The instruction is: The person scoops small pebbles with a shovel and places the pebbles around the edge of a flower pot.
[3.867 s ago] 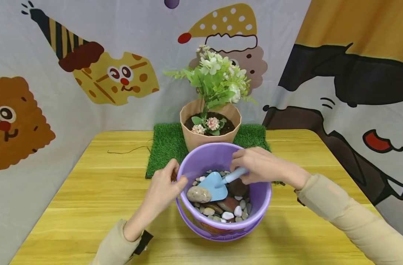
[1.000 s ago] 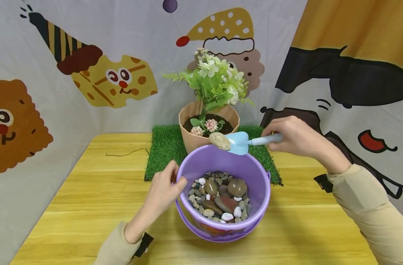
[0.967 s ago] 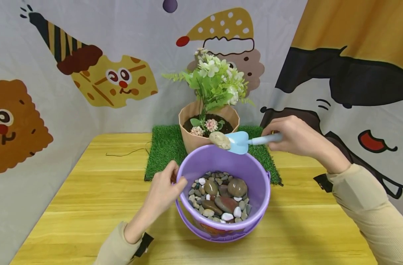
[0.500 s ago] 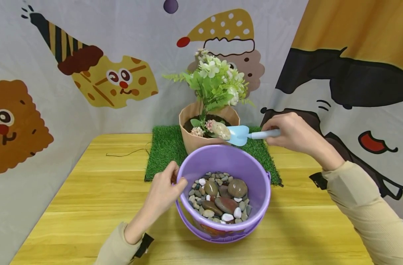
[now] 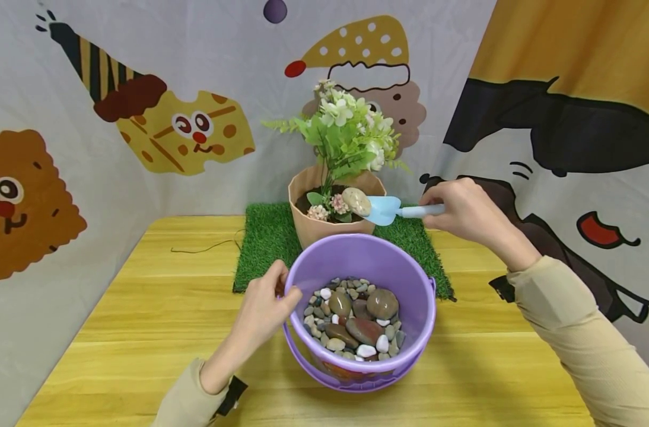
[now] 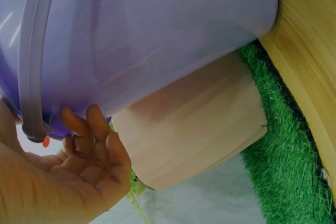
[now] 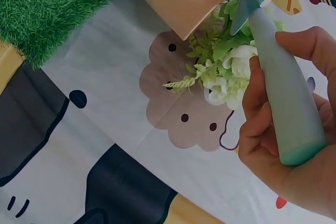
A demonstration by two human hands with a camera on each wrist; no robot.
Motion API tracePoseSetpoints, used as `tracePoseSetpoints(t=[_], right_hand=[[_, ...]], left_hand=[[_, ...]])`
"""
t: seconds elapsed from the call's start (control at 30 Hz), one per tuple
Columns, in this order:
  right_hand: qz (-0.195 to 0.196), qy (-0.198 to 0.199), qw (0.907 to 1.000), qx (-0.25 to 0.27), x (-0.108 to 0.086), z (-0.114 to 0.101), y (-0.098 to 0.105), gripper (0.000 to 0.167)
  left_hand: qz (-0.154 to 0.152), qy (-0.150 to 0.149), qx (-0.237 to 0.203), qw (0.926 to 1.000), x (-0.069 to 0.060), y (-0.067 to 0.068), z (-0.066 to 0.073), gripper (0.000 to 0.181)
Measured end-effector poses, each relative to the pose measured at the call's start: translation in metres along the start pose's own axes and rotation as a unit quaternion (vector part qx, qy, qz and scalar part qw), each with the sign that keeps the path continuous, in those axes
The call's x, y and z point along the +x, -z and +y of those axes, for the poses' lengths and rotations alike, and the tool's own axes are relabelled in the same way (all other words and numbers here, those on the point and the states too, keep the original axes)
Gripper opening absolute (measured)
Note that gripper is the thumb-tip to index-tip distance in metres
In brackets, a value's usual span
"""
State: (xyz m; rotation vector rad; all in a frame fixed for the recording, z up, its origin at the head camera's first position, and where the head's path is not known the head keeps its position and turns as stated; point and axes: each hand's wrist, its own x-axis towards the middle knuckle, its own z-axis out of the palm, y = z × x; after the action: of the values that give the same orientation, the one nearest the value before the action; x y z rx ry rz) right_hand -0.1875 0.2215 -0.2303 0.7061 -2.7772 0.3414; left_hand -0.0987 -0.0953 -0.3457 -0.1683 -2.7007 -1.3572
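Observation:
My right hand (image 5: 462, 209) grips the handle of a light blue hand trowel (image 5: 384, 210); in the right wrist view the fingers wrap the pale handle (image 7: 289, 87). A speckled beige stone (image 5: 356, 201) lies on the trowel's blade, over the near right part of the peach flowerpot (image 5: 324, 230). My left hand (image 5: 263, 308) holds the rim of a purple bucket (image 5: 356, 244) at its left side, thumb over the edge and curled fingers outside, as the left wrist view shows. Inside the bucket are several wet pebbles and larger stones (image 5: 364, 330).
The flowerpot holds dark soil, a leafy plant with white flowers (image 5: 351, 124) and small pink blooms (image 5: 318, 212). It stands on a green turf mat (image 5: 266, 243) behind the bucket. A thin dark strand (image 5: 204, 249) lies on the wooden table (image 5: 169, 314). Cartoon-printed cloth hangs behind.
The trowel with the speckled stone has come up out of the bucket and moved forward from above its back rim to over the flowerpot. My left hand stays on the bucket rim.

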Motion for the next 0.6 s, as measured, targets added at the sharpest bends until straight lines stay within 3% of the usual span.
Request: tracePoseSetpoints(t=[0.27,0.6], right_hand=[[-0.004,-0.042,0.9991,0.002,0.005,-0.003,-0.002,0.016],[-0.015,-0.052,0.9984,-0.014,0.016,-0.006,-0.001,0.016]], left_hand=[[0.002,-0.002,0.001,1.0000,0.000,0.000,0.001,0.012],[0.000,0.000,-0.003,1.0000,0.000,0.000,0.002,0.012]])
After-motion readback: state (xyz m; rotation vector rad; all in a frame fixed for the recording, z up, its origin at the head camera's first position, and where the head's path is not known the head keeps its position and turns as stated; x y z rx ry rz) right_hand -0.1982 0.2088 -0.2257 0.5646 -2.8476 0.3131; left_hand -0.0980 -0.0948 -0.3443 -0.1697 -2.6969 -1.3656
